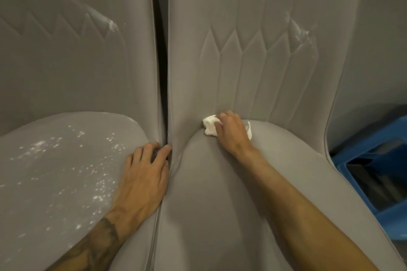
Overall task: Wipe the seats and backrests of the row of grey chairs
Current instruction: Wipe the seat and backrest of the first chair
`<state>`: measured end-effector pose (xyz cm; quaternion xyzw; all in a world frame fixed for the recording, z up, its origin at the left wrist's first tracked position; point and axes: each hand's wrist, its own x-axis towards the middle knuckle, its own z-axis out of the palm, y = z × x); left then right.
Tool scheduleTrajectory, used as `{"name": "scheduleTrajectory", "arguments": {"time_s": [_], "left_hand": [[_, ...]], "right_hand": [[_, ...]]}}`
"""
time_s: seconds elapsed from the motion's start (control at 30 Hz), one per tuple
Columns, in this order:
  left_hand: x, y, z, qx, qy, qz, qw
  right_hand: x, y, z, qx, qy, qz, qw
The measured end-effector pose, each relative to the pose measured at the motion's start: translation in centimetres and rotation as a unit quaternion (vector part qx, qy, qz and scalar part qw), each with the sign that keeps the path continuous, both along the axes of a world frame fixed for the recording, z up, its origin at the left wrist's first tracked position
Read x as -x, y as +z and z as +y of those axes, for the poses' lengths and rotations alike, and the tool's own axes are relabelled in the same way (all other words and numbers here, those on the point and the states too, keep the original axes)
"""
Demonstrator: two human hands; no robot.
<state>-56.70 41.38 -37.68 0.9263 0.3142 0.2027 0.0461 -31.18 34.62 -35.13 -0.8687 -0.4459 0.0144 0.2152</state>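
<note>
Two grey upholstered chairs stand side by side. The right chair's seat (220,193) looks plain grey, and its backrest (253,39) carries a white smear at the upper right. My right hand (231,130) grips a crumpled white cloth (210,127) and presses it into the crease where that seat meets the backrest. White specks cover the left chair's seat (55,171), and its backrest (66,50) has a white streak. My left hand (143,174) rests on the left seat's right edge, fingers curled down into the gap between the chairs.
A dark narrow gap (161,61) runs between the two backrests. A blue plastic crate (374,174) stands on the floor just right of the right chair, close to my right forearm.
</note>
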Motion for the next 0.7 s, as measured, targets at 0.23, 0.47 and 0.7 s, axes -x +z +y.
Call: {"name": "scheduleTrajectory", "arguments": {"time_s": [0.23,0.47,0.7], "left_hand": [[0.2,0.7,-0.1,0.010,-0.008,0.008,1.000],[0.2,0.6,0.1,0.020,-0.010,-0.002,1.000],[0.4,0.4,0.3,0.018,-0.014,-0.003,1.000]], "right_hand": [[7.1,-0.5,-2.9,-0.026,0.233,0.009,0.972],[5.9,0.0,-0.6,0.003,0.112,0.009,0.994],[5.9,-0.4,-3.0,-0.020,0.177,-0.003,0.984]]}}
